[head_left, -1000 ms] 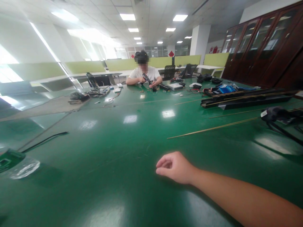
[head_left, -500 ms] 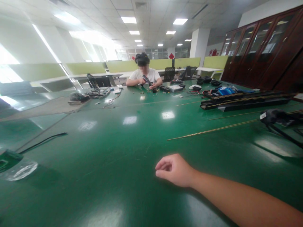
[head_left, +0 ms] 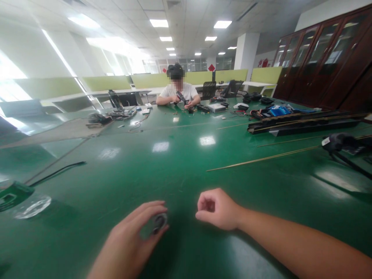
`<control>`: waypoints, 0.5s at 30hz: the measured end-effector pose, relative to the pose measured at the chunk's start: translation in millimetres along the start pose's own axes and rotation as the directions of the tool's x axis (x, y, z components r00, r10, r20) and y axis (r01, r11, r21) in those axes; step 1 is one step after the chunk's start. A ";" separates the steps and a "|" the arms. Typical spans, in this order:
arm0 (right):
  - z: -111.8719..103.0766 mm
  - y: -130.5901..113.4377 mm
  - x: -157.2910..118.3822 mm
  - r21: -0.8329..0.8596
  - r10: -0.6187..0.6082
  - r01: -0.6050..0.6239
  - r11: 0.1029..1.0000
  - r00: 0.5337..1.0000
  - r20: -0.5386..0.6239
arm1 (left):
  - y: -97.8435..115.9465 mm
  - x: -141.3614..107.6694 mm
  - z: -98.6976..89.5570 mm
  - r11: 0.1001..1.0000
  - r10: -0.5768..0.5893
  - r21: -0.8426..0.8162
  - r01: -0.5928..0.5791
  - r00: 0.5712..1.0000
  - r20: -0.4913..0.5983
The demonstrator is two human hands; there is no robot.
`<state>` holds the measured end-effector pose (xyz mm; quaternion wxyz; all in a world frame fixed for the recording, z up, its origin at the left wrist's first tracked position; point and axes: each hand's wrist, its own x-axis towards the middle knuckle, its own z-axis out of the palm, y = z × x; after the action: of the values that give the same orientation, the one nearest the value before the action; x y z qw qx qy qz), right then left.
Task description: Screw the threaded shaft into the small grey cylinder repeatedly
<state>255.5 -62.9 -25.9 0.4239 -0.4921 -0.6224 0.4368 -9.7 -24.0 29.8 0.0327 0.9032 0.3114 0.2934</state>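
Between the thumb and fingers of my left hand [head_left: 135, 228] is a small round dark piece with a grey rim [head_left: 159, 223]; it is blurred and its kind cannot be made out. The hand is low in the view, left of centre, over the green tabletop [head_left: 130, 178]. To its right, a short gap away, my right hand [head_left: 216, 209] is held low at the table with its fingers curled into a loose fist. The thumb meets the bent fingers, and nothing shows in the hollow between them.
Thin brass-coloured rods [head_left: 261, 158] lie ahead on the right, near black channels [head_left: 302, 124] and a black strapped item [head_left: 340, 142]. A clear bottle with a green label [head_left: 14, 195] lies at left beside a black cable [head_left: 58, 173]. Across the table a person [head_left: 178, 93] holds a power tool.
My left hand has come into view from the lower left with the small round piece in it. My right hand's fingers have curled in tighter.
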 end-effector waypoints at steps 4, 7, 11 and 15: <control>-1.9 -1.7 -1.3 0.090 -0.075 0.073 0.993 0.997 0.024 | 30.2 46.7 46.0 0.950 -0.077 -0.276 0.148 0.964 0.253; 0.4 0.7 0.3 0.113 -0.088 0.088 0.990 0.996 -0.013 | 33.2 53.4 63.9 0.903 -0.119 -0.371 0.216 0.956 0.267; 4.6 3.9 3.5 0.059 -0.069 0.071 0.996 0.997 -0.025 | 21.4 45.4 72.5 0.873 -0.128 -0.438 0.214 0.968 0.218; 7.2 3.5 7.3 0.046 -0.034 0.037 0.998 0.998 -0.061 | 13.9 45.3 78.3 0.868 -0.116 -0.456 0.196 0.973 0.197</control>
<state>248.3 -56.2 -30.5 0.4616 -0.4838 -0.6074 0.4288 69.8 0.8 -8.4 0.3011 0.8605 0.2989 0.2820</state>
